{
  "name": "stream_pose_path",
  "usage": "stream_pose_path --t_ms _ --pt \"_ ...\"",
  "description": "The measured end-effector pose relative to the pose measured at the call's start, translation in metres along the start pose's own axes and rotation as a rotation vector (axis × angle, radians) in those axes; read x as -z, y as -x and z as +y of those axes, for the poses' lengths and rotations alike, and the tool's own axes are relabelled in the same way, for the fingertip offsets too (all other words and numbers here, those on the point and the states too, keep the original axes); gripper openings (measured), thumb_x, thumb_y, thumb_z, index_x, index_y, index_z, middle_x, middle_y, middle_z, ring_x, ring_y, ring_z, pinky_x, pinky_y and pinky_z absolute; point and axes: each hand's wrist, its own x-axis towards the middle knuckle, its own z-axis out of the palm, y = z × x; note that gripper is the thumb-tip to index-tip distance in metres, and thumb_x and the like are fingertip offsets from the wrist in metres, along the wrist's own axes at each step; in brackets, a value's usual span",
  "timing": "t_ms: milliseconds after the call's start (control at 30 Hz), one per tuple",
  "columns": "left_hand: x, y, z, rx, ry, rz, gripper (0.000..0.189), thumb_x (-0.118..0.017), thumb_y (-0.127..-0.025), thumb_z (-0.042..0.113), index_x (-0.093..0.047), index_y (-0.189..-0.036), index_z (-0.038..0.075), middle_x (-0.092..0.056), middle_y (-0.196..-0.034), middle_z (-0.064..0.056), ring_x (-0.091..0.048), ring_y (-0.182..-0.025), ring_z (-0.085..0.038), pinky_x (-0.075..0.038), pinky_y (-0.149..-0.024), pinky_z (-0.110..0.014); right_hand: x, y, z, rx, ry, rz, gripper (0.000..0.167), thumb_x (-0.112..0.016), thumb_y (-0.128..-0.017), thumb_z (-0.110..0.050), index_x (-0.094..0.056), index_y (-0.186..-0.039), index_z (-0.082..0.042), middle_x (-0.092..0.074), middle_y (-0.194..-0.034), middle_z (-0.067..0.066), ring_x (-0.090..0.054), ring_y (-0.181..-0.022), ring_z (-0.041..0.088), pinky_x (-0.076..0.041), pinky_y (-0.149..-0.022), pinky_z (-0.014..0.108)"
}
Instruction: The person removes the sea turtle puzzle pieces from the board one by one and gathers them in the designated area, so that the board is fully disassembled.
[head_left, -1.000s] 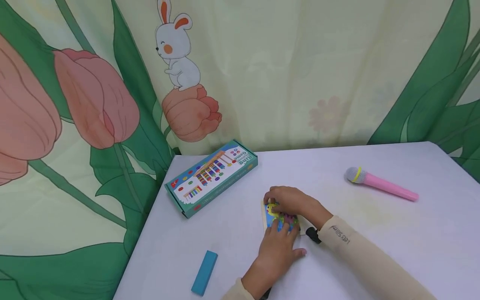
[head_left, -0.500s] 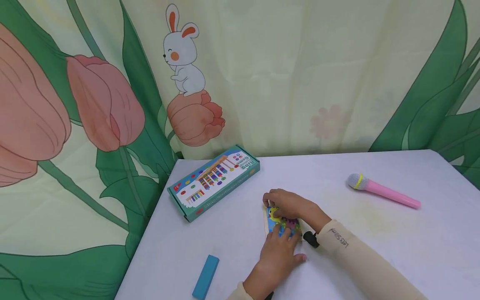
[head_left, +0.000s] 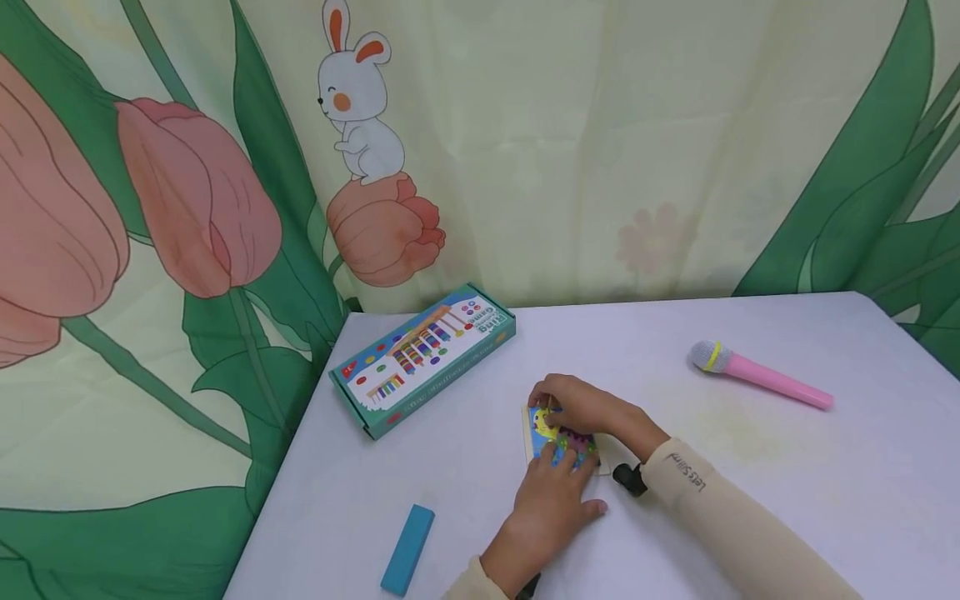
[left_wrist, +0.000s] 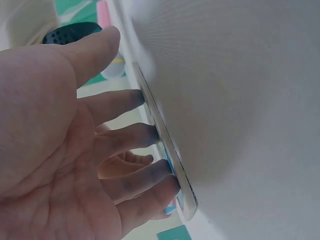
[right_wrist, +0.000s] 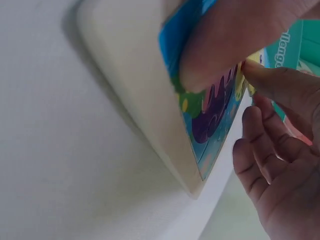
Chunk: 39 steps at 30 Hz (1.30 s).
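A small jigsaw puzzle (head_left: 542, 442) lies on the white table in a pale wooden tray (right_wrist: 150, 120). Its picture is blue, with a yellow figure and a purple shape. My left hand (head_left: 546, 504) rests its spread, fairly straight fingertips on the near part, thumb held off to the side. In the left wrist view those fingertips (left_wrist: 150, 134) meet the puzzle's face. My right hand (head_left: 581, 404) reaches over the far left corner, fingers bent, thumb and forefinger pinching at the yellow part. Its other fingers (right_wrist: 257, 145) curl loosely beside the tray. The hands cover much of the picture.
A green ring game box (head_left: 423, 358) lies at the back left. A blue block (head_left: 408, 550) lies at the front left, and a pink toy microphone (head_left: 761, 375) at the back right. A curtain (head_left: 585, 167) with printed tulips and a rabbit hangs behind the table.
The head view shifts slightly down and back up. Both hands keep nearly the same place on the puzzle, with only tiny finger movements.
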Motion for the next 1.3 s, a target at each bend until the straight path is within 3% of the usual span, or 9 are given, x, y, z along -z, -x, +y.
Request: stream_pose_path --t_ms 267,400,567,667,967,1133,1300 --pt "0.000 0.000 -0.001 -0.003 0.002 0.006 0.060 -0.056 -0.098 0.061 -0.053 -0.150 0.031 -0.051 -0.147 0.004 -0.044 -0.139 -0.027 -0.045 -0.108 -0.036 0.004 0.003 0.009 0.012 -0.164 0.040 0.016 -0.069 -0.094 0.001 -0.073 -0.104 -0.010 -0.066 -0.102 -0.002 -0.065 -0.097 0.018 -0.055 -0.089 0.040" --pt "0.001 -0.002 0.000 0.000 0.023 -0.005 0.061 -0.057 -0.098 0.060 -0.052 -0.151 0.031 -0.050 -0.152 0.004 -0.044 -0.141 -0.027 -0.044 -0.109 -0.037 0.022 0.012 0.016 0.013 -0.205 0.075 0.015 -0.067 -0.098 -0.002 -0.075 -0.108 -0.010 -0.070 -0.105 -0.001 -0.066 -0.099 0.021 -0.055 -0.090 0.042" --pt "0.004 -0.005 0.002 0.014 0.069 -0.035 0.061 -0.059 -0.098 0.059 -0.051 -0.152 0.032 -0.047 -0.156 0.005 -0.041 -0.144 -0.027 -0.041 -0.112 -0.039 0.054 0.033 0.034 -0.116 -0.170 0.127 0.015 -0.068 -0.095 0.001 -0.076 -0.107 -0.004 -0.071 -0.097 0.004 -0.062 -0.090 0.023 -0.056 -0.075 0.036" --pt "0.004 -0.004 0.003 0.017 0.092 -0.041 0.061 -0.061 -0.097 0.059 -0.052 -0.151 0.032 -0.047 -0.156 0.005 -0.041 -0.144 -0.027 -0.041 -0.113 -0.040 0.061 0.044 0.047 -0.191 -0.132 0.133 0.016 -0.069 -0.091 0.005 -0.077 -0.104 -0.002 -0.068 -0.091 0.006 -0.058 -0.086 0.023 -0.051 -0.068 0.033" --pt "-0.003 0.002 -0.003 0.025 0.130 -0.031 0.060 -0.065 -0.096 0.053 -0.054 -0.149 0.029 -0.050 -0.154 0.001 -0.043 -0.142 -0.030 -0.042 -0.112 -0.045 0.040 0.039 0.065 -0.296 -0.106 0.127 0.017 -0.063 -0.092 0.006 -0.077 -0.096 -0.002 -0.071 -0.087 0.004 -0.056 -0.078 0.018 -0.048 -0.069 0.031" --pt "-0.003 0.002 -0.002 0.016 0.111 -0.013 0.059 -0.066 -0.096 0.053 -0.054 -0.149 0.029 -0.050 -0.153 0.002 -0.044 -0.141 -0.029 -0.043 -0.111 -0.044 0.034 0.037 0.063 -0.293 -0.034 0.161 0.020 -0.058 -0.091 0.008 -0.074 -0.089 -0.004 -0.066 -0.081 0.002 -0.053 -0.074 0.018 -0.046 -0.066 0.031" --pt "0.001 0.000 -0.001 0.021 0.096 -0.028 0.059 -0.065 -0.096 0.054 -0.054 -0.149 0.031 -0.049 -0.154 0.003 -0.043 -0.142 -0.029 -0.042 -0.111 -0.043 0.030 0.037 0.054 -0.251 0.015 0.195 0.017 -0.059 -0.091 0.008 -0.071 -0.094 -0.004 -0.054 -0.074 0.003 -0.048 -0.069 0.017 -0.042 -0.062 0.032"
